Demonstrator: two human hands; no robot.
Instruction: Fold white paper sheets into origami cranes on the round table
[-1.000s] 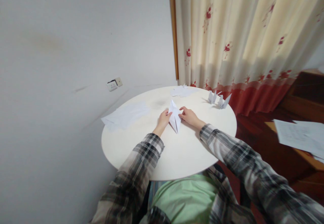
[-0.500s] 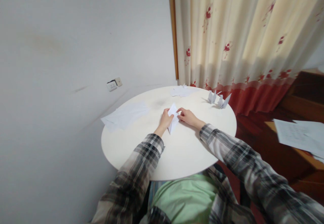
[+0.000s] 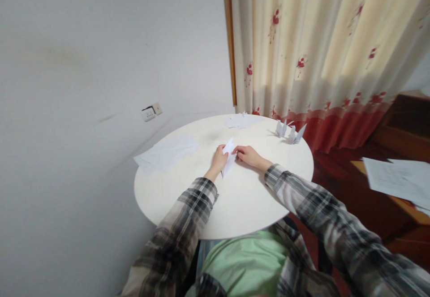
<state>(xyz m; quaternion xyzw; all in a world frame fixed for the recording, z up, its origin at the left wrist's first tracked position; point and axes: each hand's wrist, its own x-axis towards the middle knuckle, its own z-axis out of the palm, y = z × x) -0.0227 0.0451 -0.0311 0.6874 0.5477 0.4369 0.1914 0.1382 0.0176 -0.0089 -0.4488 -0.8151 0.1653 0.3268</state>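
Observation:
A narrow, pointed piece of folded white paper [image 3: 229, 161] lies on the round cream table [image 3: 235, 207]. My left hand [image 3: 217, 160] presses on its left edge with fingers curled. From the right, my right hand [image 3: 247, 155] pinches the paper's upper part. Both arms wear plaid sleeves. The lower tip of the paper points toward me.
A loose pile of white sheets [image 3: 166, 152] hangs over the table's left edge. More folded paper [image 3: 242, 120] lies at the far rim. Two finished paper cranes [image 3: 289, 132] stand at the right rear. A curtain, a wall socket [image 3: 151, 111] and a wooden desk with papers [image 3: 396, 178] surround the table.
The paper was a wider kite shape a second ago; a flap has been folded over and it is now narrower. Both hands have drawn closer together on it.

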